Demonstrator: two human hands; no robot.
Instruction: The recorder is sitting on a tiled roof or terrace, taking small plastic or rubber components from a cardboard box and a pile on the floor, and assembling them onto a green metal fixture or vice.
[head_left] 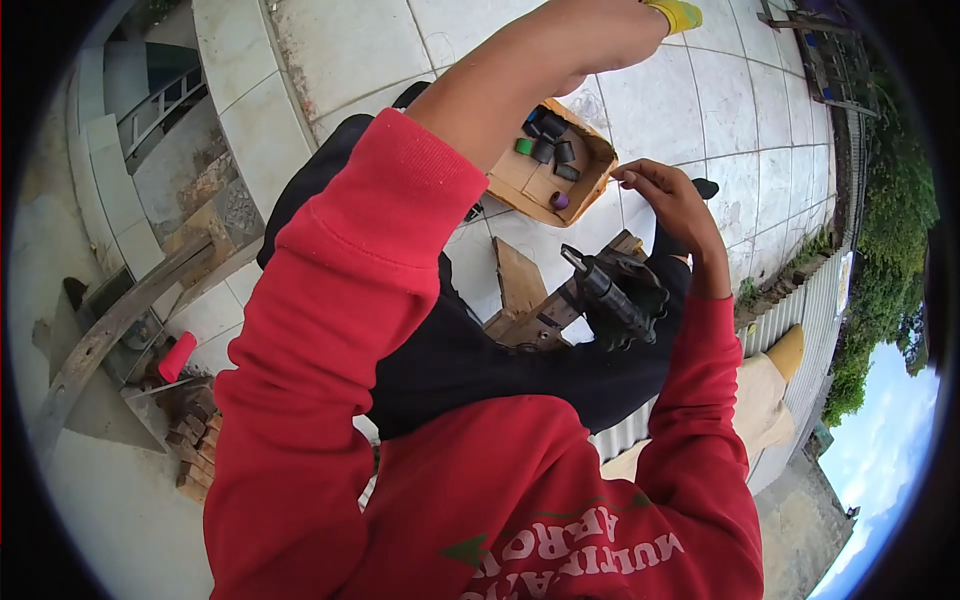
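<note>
My left arm reaches across to the top edge, where my left hand (612, 38) is partly cut off. Its fingertips meet a bright yellow piece (679, 13), whose kind I cannot make out. Beside the right rim of an open cardboard box (522, 186), my right hand (664, 196) has thumb and fingers pinched together; whatever they hold is too small to tell. Several short dark cylinders (565, 172), a green one (524, 146) and a purple one (559, 200) lie in the box. Below it, a black tool (612, 298) with a pointed metal tip rests by my leg.
A wooden frame (520, 280) stands between my legs on white floor tiles (660, 95). To the left are a wooden beam (120, 325), a red cylindrical object (177, 356) and stacked bricks (195, 445). Corrugated sheeting (790, 345) and greenery lie at right.
</note>
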